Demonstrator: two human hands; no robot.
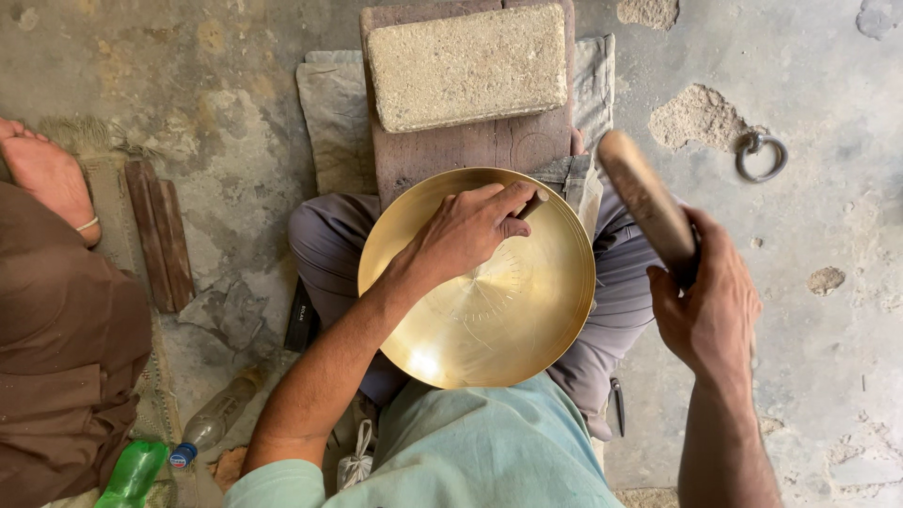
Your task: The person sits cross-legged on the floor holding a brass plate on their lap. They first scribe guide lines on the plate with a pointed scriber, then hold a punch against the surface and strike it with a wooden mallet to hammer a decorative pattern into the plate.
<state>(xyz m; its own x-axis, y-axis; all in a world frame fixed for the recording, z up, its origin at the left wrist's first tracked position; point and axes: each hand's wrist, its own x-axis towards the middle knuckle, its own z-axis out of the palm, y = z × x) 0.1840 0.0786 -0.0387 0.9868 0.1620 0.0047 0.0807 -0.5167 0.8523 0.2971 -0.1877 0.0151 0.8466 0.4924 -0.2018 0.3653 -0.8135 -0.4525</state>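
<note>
Brass bowl (489, 301) sits on the person's lap, concave side up. Left hand (466, 230) rests inside it, pinching a small punch-like tool (534, 201) (tip hard to make out). Right hand (705, 301) clenched on a wooden mallet (647, 202), raised beside the rim. Stone block (467, 66) on a wood plank (470, 146) just beyond.
</note>
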